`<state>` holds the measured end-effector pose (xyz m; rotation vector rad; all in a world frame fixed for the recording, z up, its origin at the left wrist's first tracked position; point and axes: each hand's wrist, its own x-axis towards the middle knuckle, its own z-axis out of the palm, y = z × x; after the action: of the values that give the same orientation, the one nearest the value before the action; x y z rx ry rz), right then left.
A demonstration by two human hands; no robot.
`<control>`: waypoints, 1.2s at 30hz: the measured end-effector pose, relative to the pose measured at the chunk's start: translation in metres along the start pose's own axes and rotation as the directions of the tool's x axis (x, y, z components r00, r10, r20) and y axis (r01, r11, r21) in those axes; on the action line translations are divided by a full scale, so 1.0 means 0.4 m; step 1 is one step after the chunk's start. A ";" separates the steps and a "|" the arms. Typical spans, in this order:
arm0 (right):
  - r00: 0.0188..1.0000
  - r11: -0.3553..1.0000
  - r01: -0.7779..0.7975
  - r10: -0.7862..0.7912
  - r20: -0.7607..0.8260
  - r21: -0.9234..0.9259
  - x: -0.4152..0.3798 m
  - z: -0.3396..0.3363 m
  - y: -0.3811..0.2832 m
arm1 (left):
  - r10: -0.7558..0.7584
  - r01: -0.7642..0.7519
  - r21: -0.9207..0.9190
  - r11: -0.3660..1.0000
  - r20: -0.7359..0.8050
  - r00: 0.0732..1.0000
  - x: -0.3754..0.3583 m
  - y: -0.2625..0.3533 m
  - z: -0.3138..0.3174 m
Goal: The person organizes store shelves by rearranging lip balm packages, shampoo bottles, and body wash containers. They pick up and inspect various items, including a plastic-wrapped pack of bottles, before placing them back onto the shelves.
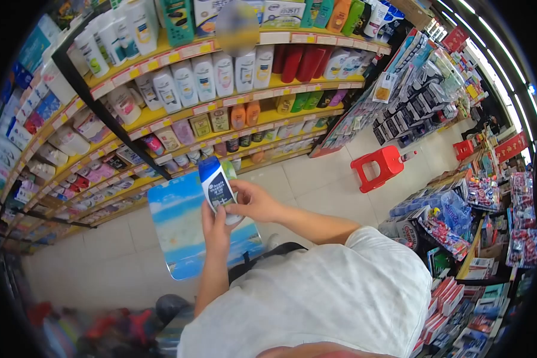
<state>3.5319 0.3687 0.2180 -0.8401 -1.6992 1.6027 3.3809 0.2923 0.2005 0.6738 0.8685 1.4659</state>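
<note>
A shampoo bottle (216,184) with a dark blue cap and a white body is held up in front of the chest, tilted, its label facing up. My left hand (215,222) wraps round its lower left side, thumb on the front. From the right, my right hand (254,201) holds the lower part of the same bottle, fingers bent against it. Something pale green shows just behind the bottle, partly hidden by it. Below the hands is a blue and white board with a beach picture (176,218).
Shelves (161,58) of bottles curve across the front and left. On the tiled floor stands a red plastic stool (377,169) to the right. Packaged goods hang on a rack (413,98) behind it. More stacked goods (453,218) line the right side.
</note>
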 end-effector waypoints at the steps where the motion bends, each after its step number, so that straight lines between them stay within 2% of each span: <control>1: 1.000 0.998 -0.030 0.030 0.004 0.050 -0.018 -0.047 -0.010 | 0.005 -0.005 -0.025 1.000 0.001 1.000 -0.007 -0.003 0.055; 3: 0.997 0.985 -0.076 0.075 0.009 0.152 -0.055 -0.127 -0.055 | -0.031 0.032 -0.040 0.999 0.032 0.999 -0.012 -0.012 0.154; 6: 0.994 0.995 0.015 -0.005 -0.107 0.098 -0.116 -0.259 -0.041 | -0.051 0.050 0.007 0.999 0.112 0.992 0.036 -0.073 0.248; 7: 0.988 0.996 0.026 -0.013 -0.151 0.082 -0.140 -0.292 -0.014 | -0.060 0.045 0.100 0.994 0.157 0.986 0.056 -0.083 0.269; 9: 0.978 0.978 0.014 0.030 -0.208 0.206 -0.184 -0.348 -0.039 | -0.110 0.048 0.256 0.965 0.233 0.966 0.083 -0.112 0.332; 10: 0.971 0.968 0.005 0.055 -0.231 0.251 -0.196 -0.381 -0.039 | -0.152 0.097 0.238 0.966 0.225 0.962 0.102 -0.127 0.366; 13: 0.961 0.946 0.005 0.085 -0.262 0.324 -0.229 -0.513 -0.035 | -0.209 0.115 0.362 0.925 0.231 0.950 0.162 -0.195 0.461; 18: 0.969 0.938 0.088 -0.002 -0.247 0.336 -0.268 -0.808 0.016 | -0.071 0.006 0.321 0.947 0.190 0.979 0.263 -0.375 0.703; 21: 0.940 0.987 0.158 -0.141 -0.312 0.032 -0.281 -1.014 0.032 | 0.021 -0.058 0.256 0.965 0.148 0.989 0.355 -0.509 0.877; 22: 0.946 0.985 0.162 -0.135 -0.294 0.067 -0.288 -1.077 0.022 | 0.034 -0.064 0.241 0.968 0.127 0.991 0.370 -0.536 0.930; 24: 0.963 0.979 0.155 -0.119 -0.241 0.134 -0.295 -1.207 -0.017 | 0.041 -0.081 0.245 0.966 0.166 0.985 0.404 -0.554 1.034; 27: 0.941 0.941 0.253 -0.187 -0.281 0.223 -0.297 -1.340 -0.069 | 0.091 -0.149 0.256 0.955 0.228 0.970 0.475 -0.562 1.173; 29: 0.931 0.938 0.271 -0.198 -0.307 0.216 -0.296 -1.413 -0.109 | 0.125 -0.209 0.305 0.929 0.274 0.954 0.534 -0.568 1.231; 30: 0.926 0.932 0.283 -0.205 -0.318 0.225 -0.288 -1.448 -0.115 | 0.160 -0.274 0.386 0.881 0.302 0.940 0.564 -0.569 1.256; 32: 0.918 0.944 0.250 -0.160 -0.362 0.217 -0.279 -1.500 -0.165 | 0.134 -0.262 0.375 0.889 0.334 0.933 0.607 -0.555 1.312; 36: 0.870 0.907 0.377 -0.277 -0.407 0.186 -0.204 -1.601 -0.212 | 0.176 -0.313 0.363 0.878 0.364 0.915 0.712 -0.519 1.405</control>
<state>4.0972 0.6723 0.3288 -0.6300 -1.2485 1.2962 3.9361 0.6384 0.3100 1.3508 0.8648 1.3478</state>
